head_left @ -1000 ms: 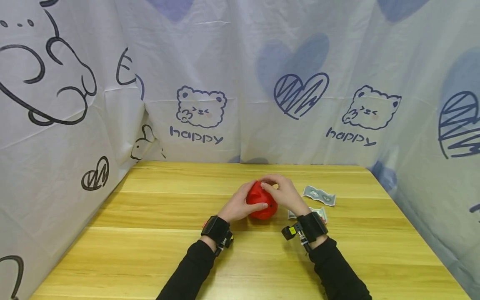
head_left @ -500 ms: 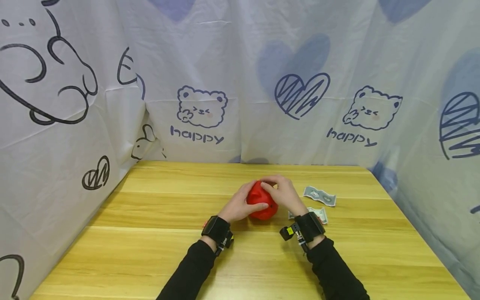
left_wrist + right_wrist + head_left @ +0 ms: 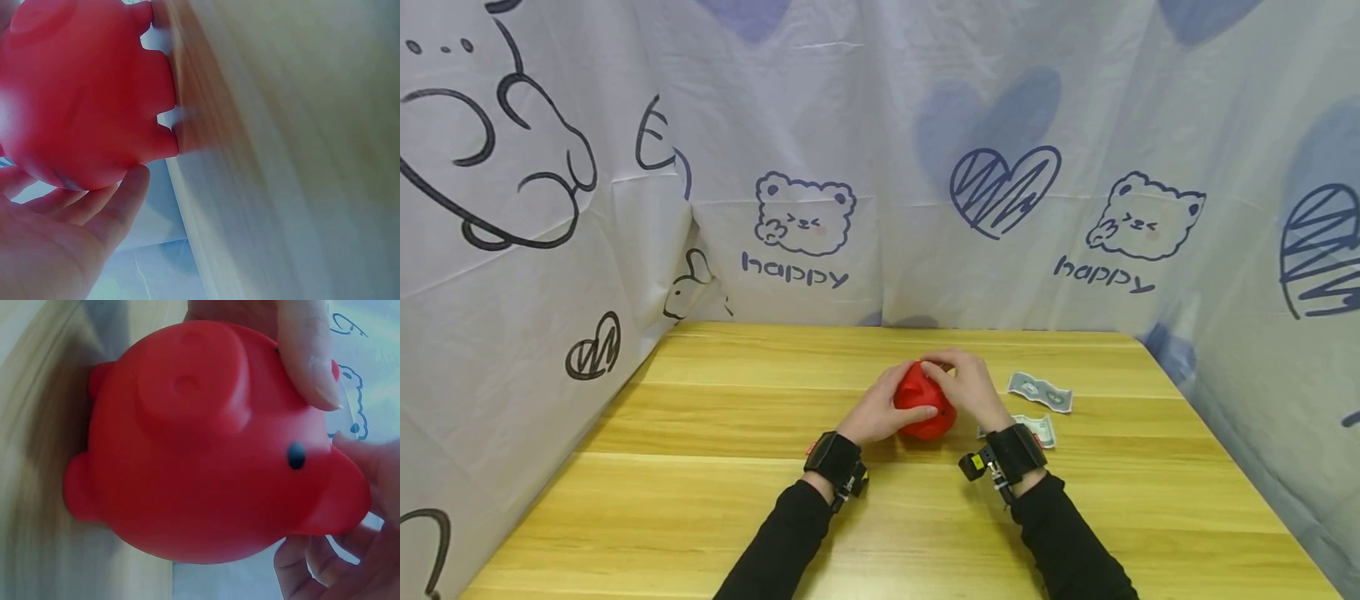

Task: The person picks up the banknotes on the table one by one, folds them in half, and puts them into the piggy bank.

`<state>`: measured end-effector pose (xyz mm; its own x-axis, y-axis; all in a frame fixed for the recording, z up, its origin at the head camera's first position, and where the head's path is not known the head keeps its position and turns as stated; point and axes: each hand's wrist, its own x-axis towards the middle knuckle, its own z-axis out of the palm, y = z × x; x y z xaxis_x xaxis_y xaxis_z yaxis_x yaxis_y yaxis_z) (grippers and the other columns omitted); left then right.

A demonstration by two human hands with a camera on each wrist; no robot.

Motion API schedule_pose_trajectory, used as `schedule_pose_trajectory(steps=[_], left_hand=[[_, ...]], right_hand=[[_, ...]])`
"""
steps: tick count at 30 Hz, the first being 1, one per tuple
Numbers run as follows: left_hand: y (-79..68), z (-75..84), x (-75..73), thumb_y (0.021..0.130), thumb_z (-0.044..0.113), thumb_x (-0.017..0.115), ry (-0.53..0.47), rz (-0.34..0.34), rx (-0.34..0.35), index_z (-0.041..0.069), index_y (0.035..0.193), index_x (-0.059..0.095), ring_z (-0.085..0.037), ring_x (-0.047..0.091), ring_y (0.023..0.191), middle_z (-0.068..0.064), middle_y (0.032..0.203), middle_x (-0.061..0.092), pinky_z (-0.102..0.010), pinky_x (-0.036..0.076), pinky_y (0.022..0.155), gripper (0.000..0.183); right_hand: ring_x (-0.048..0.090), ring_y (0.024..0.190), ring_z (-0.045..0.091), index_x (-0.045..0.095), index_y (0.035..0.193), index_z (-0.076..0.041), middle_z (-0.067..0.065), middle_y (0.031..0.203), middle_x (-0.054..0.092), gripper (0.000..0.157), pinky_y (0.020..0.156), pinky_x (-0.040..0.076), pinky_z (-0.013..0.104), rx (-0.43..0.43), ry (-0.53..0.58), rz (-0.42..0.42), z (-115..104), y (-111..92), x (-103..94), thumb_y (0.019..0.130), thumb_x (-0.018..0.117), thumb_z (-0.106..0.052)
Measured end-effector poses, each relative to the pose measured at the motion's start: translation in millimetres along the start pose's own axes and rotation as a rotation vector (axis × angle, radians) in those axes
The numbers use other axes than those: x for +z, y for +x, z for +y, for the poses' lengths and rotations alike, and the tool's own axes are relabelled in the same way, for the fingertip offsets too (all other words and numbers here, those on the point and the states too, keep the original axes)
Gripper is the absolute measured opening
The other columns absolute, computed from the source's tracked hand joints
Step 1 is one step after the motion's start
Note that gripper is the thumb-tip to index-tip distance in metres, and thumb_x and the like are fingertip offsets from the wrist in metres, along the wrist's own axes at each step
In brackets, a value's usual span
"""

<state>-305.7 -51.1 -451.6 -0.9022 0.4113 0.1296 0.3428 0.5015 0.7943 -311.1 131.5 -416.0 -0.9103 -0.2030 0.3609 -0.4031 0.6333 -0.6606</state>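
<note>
A red piggy bank (image 3: 925, 408) stands on the wooden table between my hands; the right wrist view shows its snout, a black eye and an ear. My left hand (image 3: 876, 410) grips its left side, with the thumb (image 3: 310, 359) across the front and the fingers (image 3: 115, 212) against the body. Over its top, my right hand (image 3: 973, 387) bends its thumb and fingers around the ear region. Whether anything thin sits between those fingertips is hidden. Two crumpled banknotes lie to the right: one farther back (image 3: 1040, 392), the other (image 3: 1037, 430) partly covered by my right wrist.
The pale wooden table (image 3: 700, 500) spreads out on both sides and in front. A white curtain (image 3: 880, 250) printed with bears and hearts hangs behind the table and along both sides.
My right wrist and forearm have shifted slightly left. The piggy bank, my left hand and the banknotes keep their places.
</note>
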Motion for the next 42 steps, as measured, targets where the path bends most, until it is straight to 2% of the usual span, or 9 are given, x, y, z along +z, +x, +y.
schedule_pose_trajectory(steps=[8, 18, 29, 38, 42], left_hand=[[1.9, 0.5, -0.5, 0.086, 0.049, 0.071, -0.001, -0.003, 0.01, 0.019, 0.155, 0.028, -0.025, 0.051, 0.124, -0.008, 0.148, 0.043, -0.04, 0.049, 0.1, 0.087], [2.2, -0.9, -0.5, 0.086, 0.05, 0.071, 0.003, 0.0, 0.003, 0.02, 0.154, 0.029, -0.025, 0.051, 0.123, -0.007, 0.147, 0.043, -0.041, 0.049, 0.1, 0.086], [1.4, -0.7, 0.4, 0.086, 0.05, 0.071, 0.004, 0.005, 0.015, 0.016, 0.155, 0.028, -0.025, 0.051, 0.124, -0.009, 0.148, 0.042, -0.041, 0.049, 0.101, 0.088], [1.9, -0.7, 1.2, 0.085, 0.049, 0.072, 0.003, 0.017, 0.022, 0.017, 0.154, 0.03, -0.024, 0.053, 0.121, -0.009, 0.144, 0.046, -0.04, 0.049, 0.099, 0.087], [1.9, -2.0, 1.3, 0.085, 0.051, 0.072, -0.001, 0.016, 0.022, 0.016, 0.154, 0.03, -0.024, 0.052, 0.122, -0.009, 0.144, 0.046, -0.04, 0.049, 0.1, 0.088]], right_hand=[[0.06, 0.09, 0.024, 0.074, 0.115, -0.011, 0.01, 0.107, 0.068, 0.024, 0.071, 0.053, 0.031, 0.005, -0.035, -0.042, 0.8, 3.1, -2.5, 0.096, 0.063, -0.018], [0.062, 0.091, 0.024, 0.075, 0.107, -0.01, 0.008, 0.101, 0.074, 0.018, 0.075, 0.054, 0.036, 0.018, -0.011, 0.016, -3.9, 0.8, -3.5, 0.092, 0.069, -0.017], [0.061, 0.087, 0.023, 0.077, 0.103, -0.009, 0.008, 0.102, 0.073, 0.016, 0.073, 0.054, 0.034, 0.01, -0.052, -0.005, -2.5, 0.9, -3.0, 0.092, 0.067, -0.016], [0.063, 0.085, 0.022, 0.076, 0.099, -0.01, 0.006, 0.095, 0.075, 0.015, 0.072, 0.054, 0.035, 0.074, -0.067, 0.047, -5.3, 0.5, -0.9, 0.091, 0.069, -0.019], [0.063, 0.084, 0.023, 0.077, 0.097, -0.011, 0.006, 0.095, 0.074, 0.014, 0.071, 0.055, 0.035, 0.073, -0.085, 0.037, -4.2, 0.5, -0.5, 0.091, 0.068, -0.02]])
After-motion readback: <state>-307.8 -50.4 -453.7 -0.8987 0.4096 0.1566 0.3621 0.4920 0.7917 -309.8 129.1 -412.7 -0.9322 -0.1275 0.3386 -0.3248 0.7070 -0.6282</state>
